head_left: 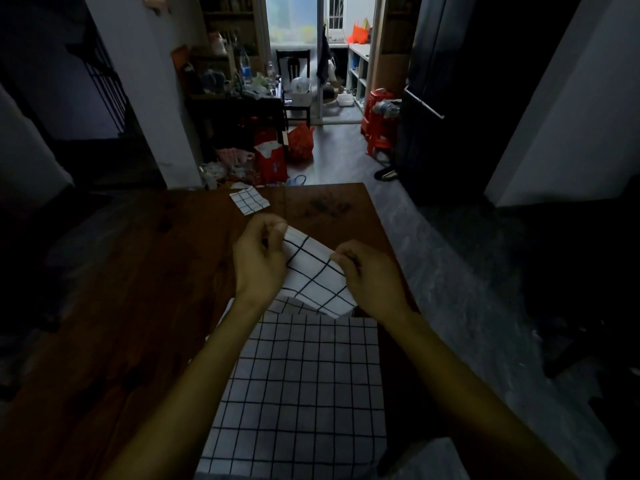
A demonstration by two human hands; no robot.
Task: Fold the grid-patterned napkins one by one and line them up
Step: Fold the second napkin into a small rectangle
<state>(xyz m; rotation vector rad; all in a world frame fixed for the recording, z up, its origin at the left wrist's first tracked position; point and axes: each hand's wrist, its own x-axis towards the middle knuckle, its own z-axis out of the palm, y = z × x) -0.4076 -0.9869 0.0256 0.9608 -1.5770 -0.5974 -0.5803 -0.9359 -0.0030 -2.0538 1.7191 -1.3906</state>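
My left hand (258, 261) pinches the far corner of a folded napkin (313, 275), fingers curled tight; my right hand (369, 277) pinches its right edge the same way. I hold it above the table (138, 271), over the flat napkins (301, 393) (a stack, I think). Another folded one (249, 200) lies at the far edge.

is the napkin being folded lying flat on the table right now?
No, both the left hand and right hand pinch the napkin and hold it up above the table.
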